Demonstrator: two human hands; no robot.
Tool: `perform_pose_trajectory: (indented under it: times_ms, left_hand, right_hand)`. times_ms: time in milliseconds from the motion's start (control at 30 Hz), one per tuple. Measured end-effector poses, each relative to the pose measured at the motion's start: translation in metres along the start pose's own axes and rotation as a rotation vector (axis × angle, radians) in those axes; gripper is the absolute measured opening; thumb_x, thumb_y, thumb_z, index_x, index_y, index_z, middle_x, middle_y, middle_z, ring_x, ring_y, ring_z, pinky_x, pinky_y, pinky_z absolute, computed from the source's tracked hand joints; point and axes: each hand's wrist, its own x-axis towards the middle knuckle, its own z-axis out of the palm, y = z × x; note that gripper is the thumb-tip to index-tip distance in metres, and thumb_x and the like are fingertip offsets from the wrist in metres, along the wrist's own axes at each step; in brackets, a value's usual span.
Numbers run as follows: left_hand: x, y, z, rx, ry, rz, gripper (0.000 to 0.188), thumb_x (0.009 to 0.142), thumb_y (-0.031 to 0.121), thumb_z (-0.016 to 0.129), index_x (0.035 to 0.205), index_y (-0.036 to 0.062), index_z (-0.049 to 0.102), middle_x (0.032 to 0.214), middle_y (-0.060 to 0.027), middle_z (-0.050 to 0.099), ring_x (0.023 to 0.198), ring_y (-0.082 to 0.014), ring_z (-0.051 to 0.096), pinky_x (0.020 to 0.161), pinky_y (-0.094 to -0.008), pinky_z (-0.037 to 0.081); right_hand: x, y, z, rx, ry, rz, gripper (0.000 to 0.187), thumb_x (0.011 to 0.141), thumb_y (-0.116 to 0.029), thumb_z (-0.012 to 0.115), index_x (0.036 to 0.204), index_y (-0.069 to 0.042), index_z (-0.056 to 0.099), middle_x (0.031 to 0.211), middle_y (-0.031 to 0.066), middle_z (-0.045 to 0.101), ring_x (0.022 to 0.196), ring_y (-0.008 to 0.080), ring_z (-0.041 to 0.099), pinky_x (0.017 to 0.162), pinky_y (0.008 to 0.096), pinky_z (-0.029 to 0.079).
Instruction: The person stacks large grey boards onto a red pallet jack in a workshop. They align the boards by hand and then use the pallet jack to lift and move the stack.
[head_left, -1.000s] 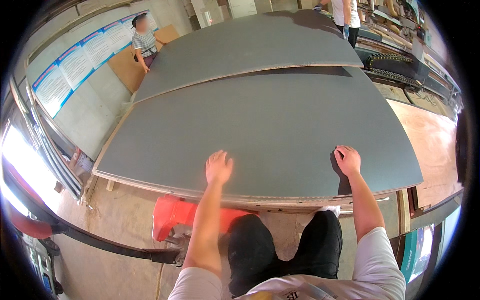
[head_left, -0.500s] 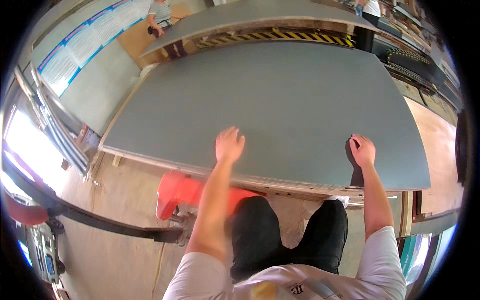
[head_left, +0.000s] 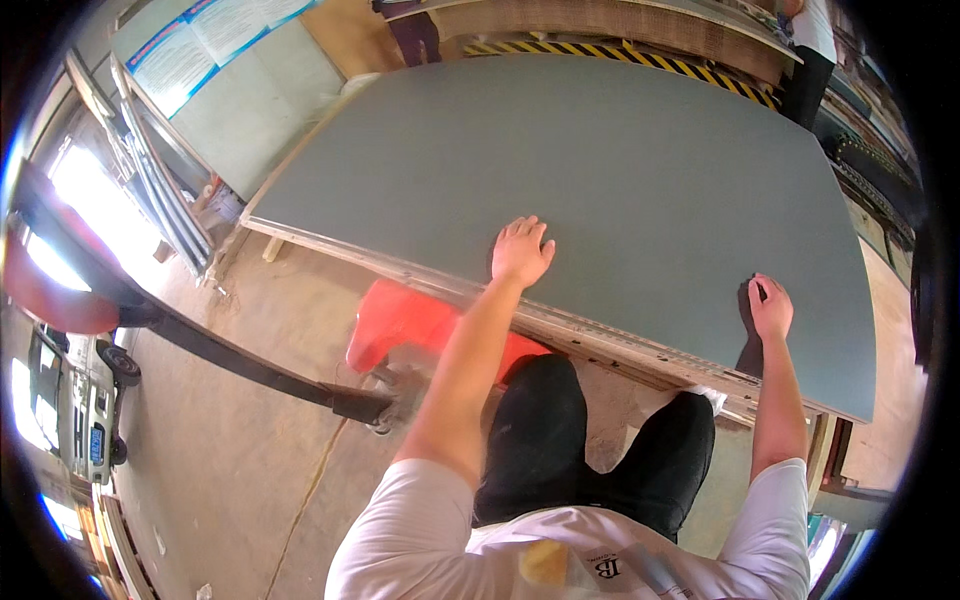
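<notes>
Could slide a hand pretty much anywhere over the top of the grey panel (head_left: 640, 150), with loads of room between the left hand (head_left: 520, 252) and the right hand (head_left: 772, 308), plus a long run out leftward. Tighter past the far edge: blocked by a black-and-yellow striped bar (head_left: 640, 62), with a co-worker's dark-trousered legs (head_left: 416, 38) toward the far left. Pretty cramped below the near edge, thanks to the red cover (head_left: 405, 325) and the person's knees (head_left: 540, 395). Would also bump into the dark curved bar (head_left: 240, 360) over the floor (head_left: 230, 470) at left.

Person's left hand (head_left: 521, 252) palm down, fingers loosely spread; right hand (head_left: 771, 308) nearer, fingers curled; both forearms (head_left: 462, 370) reach far side.
</notes>
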Motion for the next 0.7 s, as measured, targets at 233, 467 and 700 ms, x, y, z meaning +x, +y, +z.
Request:
perform_pose_trajectory:
  times_ms: [233, 467, 700]
  left_hand:
    - [-0.043, 0.003, -0.011, -0.017, -0.098, 0.153, 0.064, 0.111, 0.051, 0.057, 0.161, 0.0108, 0.058, 0.176, -0.0110, 0.046, 0.166, -0.0323, 0.037, 0.137, -0.0514, 0.028]
    - [-0.044, 0.006, -0.015, 0.017, -0.056, 0.230, 0.058, 0.109, 0.048, 0.061, 0.156, 0.0130, 0.062, 0.171, -0.0111, 0.053, 0.161, -0.0328, 0.044, 0.133, -0.0528, 0.033]
    - [-0.042, -0.003, -0.015, -0.001, 0.093, 0.324, 0.046, 0.100, 0.027, 0.073, 0.143, 0.0096, 0.070, 0.158, -0.0135, 0.065, 0.149, -0.0386, 0.057, 0.125, -0.0553, 0.043]
  right_hand:
    - [-0.014, -0.010, -0.017, 0.000, -0.163, -0.014, 0.043, 0.101, -0.040, 0.076, 0.132, -0.009, 0.075, 0.152, 0.0094, 0.071, 0.143, 0.0351, 0.063, 0.120, 0.0481, 0.049]
    - [-0.064, -0.048, -0.060, 0.023, -0.336, -0.303, 0.082, 0.086, -0.053, 0.087, 0.150, -0.006, 0.065, 0.166, 0.0147, 0.058, 0.159, 0.0372, 0.047, 0.135, 0.0575, 0.031]
    - [-0.072, -0.089, -0.074, -0.158, -0.471, -0.318, 0.114, 0.082, -0.078, 0.081, 0.164, -0.006, 0.051, 0.177, 0.0139, 0.043, 0.167, 0.0347, 0.035, 0.138, 0.0590, 0.025]
